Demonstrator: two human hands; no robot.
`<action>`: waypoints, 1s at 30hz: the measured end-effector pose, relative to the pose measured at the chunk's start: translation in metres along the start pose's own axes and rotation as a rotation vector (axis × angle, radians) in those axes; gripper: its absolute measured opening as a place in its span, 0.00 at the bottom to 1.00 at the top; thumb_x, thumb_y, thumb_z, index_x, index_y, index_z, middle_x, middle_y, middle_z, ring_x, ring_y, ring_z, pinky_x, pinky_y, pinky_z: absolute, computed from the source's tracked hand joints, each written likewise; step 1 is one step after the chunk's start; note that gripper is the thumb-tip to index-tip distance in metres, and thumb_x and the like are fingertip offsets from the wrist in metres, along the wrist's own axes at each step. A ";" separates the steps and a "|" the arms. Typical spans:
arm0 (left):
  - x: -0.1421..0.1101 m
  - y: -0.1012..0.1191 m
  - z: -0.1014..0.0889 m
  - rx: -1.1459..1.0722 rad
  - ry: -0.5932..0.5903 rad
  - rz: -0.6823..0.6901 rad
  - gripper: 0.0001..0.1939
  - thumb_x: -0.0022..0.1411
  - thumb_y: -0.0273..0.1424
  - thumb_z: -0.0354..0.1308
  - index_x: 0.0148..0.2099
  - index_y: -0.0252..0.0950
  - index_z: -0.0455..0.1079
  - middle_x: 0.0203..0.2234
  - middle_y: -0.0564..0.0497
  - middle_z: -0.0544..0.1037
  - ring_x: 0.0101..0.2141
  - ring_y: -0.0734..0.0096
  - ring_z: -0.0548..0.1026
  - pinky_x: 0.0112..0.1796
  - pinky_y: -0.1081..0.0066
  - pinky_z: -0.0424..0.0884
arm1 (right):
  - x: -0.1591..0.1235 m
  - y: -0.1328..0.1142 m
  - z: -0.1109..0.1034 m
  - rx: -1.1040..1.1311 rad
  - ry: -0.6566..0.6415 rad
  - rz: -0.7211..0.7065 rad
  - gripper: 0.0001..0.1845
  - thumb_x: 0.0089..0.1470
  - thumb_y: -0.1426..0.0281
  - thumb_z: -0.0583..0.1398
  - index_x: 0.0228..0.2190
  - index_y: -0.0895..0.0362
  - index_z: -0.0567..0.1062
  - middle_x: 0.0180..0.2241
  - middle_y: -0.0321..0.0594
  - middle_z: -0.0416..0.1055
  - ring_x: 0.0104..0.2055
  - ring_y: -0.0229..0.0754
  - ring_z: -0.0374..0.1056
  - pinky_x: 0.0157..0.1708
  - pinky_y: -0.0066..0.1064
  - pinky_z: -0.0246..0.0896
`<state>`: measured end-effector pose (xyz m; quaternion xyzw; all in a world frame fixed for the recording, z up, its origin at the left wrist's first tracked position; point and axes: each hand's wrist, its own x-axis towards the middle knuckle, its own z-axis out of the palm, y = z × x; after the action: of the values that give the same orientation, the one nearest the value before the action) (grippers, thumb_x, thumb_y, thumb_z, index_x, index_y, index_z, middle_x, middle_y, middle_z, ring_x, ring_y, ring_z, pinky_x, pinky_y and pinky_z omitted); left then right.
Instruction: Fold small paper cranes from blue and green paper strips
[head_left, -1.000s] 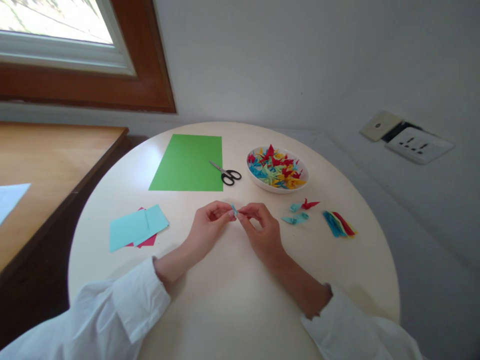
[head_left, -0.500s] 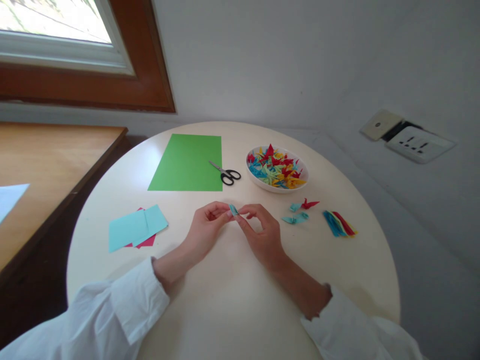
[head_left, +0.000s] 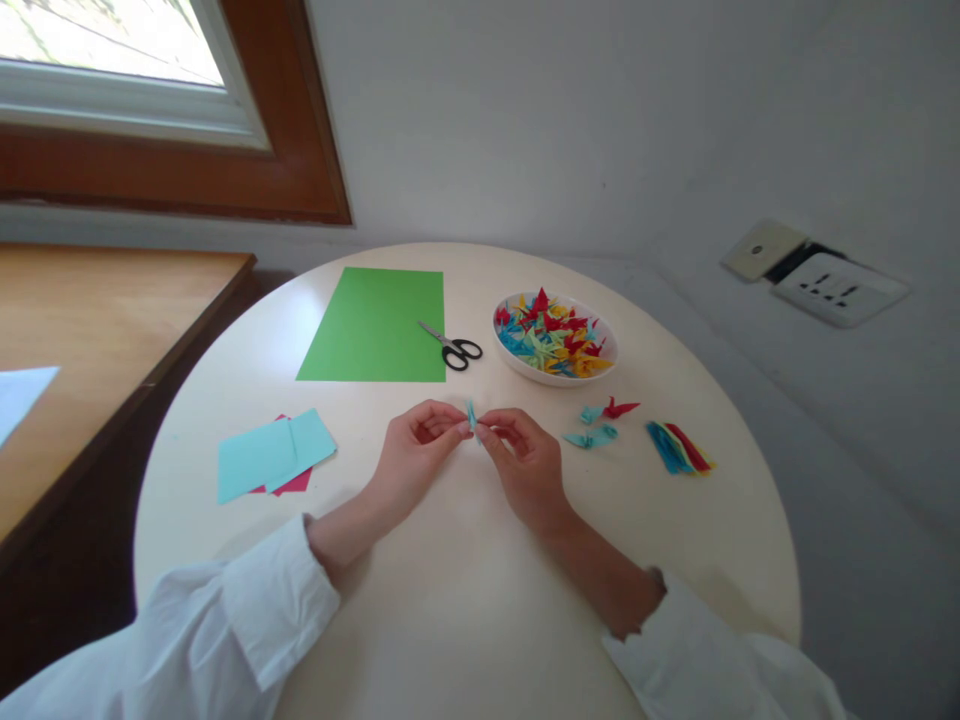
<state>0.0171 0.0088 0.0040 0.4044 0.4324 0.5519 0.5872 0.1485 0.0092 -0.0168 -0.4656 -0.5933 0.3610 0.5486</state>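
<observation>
Hands: I see the left hand (head_left: 420,442) and right hand (head_left: 527,460) both pinching one small light-blue folded paper (head_left: 472,412) — its folds too fine for me to read.
Folded paper: between the fingertips, over the near-middle of the table (head_left: 450,575).
Right of hands: a red crane (head_left: 621,409), light-blue folded pieces (head_left: 594,438), then a fanned coloured stack (head_left: 667,448).
Left of hands: light-blue sheets (head_left: 259,460) overlapping red paper (head_left: 295,484).
Beyond hands: I log scissors (head_left: 444,341) — blades over a green sheet (head_left: 379,325) — and a white bowl (head_left: 538,376) holding multicoloured cranes (head_left: 553,325).
</observation>
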 end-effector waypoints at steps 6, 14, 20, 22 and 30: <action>0.000 0.000 -0.001 0.132 0.044 0.044 0.09 0.43 0.31 0.67 0.26 0.33 0.72 0.21 0.54 0.75 0.22 0.77 0.68 0.25 0.77 0.62 | 0.000 -0.001 -0.001 -0.016 -0.030 -0.006 0.05 0.51 0.67 0.59 0.29 0.55 0.74 0.29 0.38 0.73 0.33 0.39 0.68 0.36 0.32 0.65; 0.001 -0.002 -0.004 0.212 0.033 0.106 0.06 0.46 0.30 0.65 0.29 0.33 0.75 0.24 0.50 0.78 0.25 0.73 0.71 0.28 0.75 0.66 | 0.000 0.001 0.000 -0.030 -0.025 -0.117 0.02 0.50 0.71 0.60 0.29 0.54 0.75 0.34 0.40 0.73 0.38 0.41 0.69 0.39 0.35 0.65; 0.001 -0.002 -0.004 0.207 0.020 0.113 0.06 0.46 0.30 0.65 0.29 0.33 0.76 0.26 0.49 0.79 0.28 0.71 0.73 0.31 0.74 0.68 | 0.001 -0.001 -0.001 -0.094 -0.011 -0.153 0.03 0.49 0.72 0.60 0.29 0.54 0.75 0.34 0.41 0.74 0.37 0.41 0.69 0.36 0.35 0.66; 0.001 -0.002 -0.004 0.212 0.021 0.119 0.06 0.46 0.29 0.65 0.29 0.33 0.76 0.26 0.49 0.79 0.27 0.72 0.73 0.30 0.75 0.68 | 0.001 -0.001 -0.002 -0.111 -0.013 -0.167 0.03 0.49 0.73 0.60 0.29 0.55 0.75 0.34 0.42 0.74 0.37 0.41 0.69 0.36 0.34 0.66; 0.001 -0.003 -0.004 0.249 0.028 0.131 0.09 0.46 0.33 0.65 0.29 0.33 0.75 0.26 0.49 0.79 0.27 0.71 0.74 0.30 0.73 0.69 | 0.001 0.001 -0.001 -0.119 -0.017 -0.212 0.04 0.47 0.74 0.61 0.29 0.54 0.75 0.33 0.40 0.75 0.36 0.40 0.70 0.33 0.33 0.66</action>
<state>0.0138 0.0101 -0.0002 0.4939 0.4782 0.5367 0.4892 0.1499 0.0106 -0.0170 -0.4291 -0.6639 0.2691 0.5501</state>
